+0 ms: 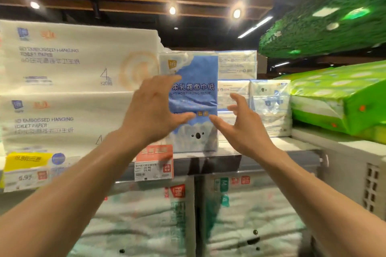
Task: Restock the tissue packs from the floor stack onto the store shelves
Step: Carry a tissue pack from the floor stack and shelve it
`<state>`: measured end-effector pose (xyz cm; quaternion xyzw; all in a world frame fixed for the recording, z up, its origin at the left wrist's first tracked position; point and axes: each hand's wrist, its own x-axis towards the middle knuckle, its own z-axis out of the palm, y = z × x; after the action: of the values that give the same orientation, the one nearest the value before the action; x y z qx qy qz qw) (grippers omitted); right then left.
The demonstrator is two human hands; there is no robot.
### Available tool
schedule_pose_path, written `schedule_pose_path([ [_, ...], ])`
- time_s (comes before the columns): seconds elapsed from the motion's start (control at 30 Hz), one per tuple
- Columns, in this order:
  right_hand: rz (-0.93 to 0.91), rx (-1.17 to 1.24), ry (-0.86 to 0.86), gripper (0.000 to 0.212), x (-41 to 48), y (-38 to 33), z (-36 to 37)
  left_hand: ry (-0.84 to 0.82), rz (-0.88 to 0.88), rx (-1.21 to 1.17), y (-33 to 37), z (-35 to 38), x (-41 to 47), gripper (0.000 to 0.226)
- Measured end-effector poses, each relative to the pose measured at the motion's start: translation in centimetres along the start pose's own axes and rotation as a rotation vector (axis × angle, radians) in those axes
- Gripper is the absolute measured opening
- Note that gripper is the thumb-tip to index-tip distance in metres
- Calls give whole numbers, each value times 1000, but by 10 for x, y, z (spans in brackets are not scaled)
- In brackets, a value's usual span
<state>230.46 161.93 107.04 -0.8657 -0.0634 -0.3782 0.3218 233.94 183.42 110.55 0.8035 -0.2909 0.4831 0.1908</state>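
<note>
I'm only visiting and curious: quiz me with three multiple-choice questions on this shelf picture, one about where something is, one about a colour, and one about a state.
1. Where does the blue tissue pack stand?
A. on the floor
B. on the shelf, right of the white toilet paper packs
C. on a trolley

2. What colour are the bulky packs at far right?
A. red
B. black
C. green

3. How are the left hand and right hand?
A. both open, fingers spread in front of the blue pack
B. both clenched into fists
C. both carrying a box

Answers:
1. B: its base sits on the shelf board beside the white packs.
2. C: their wrapping is bright green.
3. A: the fingers are spread and grip nothing.
</note>
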Motion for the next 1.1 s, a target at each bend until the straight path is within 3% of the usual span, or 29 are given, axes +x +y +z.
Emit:
schedule_pose_path([
  [0.13, 32, -171, 35, 70, -62, 7, -26, -255, 159, -184, 33, 13, -38, 83],
  [0.37, 271, -416, -23, 62, -198, 36, -106, -467, 296, -478, 140, 62, -88, 74],
  [0.63, 722, -592, 79, 63, -396, 78, -229, -741, 496, -814, 357, 86, -170, 83],
  [0.73, 892, -639, 111, 65, -471, 86, -291, -816, 546, -892, 450, 89, -210, 77],
  [1.1, 1244, -673, 349, 65, -674, 100, -500, -1042, 662, -1131, 756, 61, -328, 66],
])
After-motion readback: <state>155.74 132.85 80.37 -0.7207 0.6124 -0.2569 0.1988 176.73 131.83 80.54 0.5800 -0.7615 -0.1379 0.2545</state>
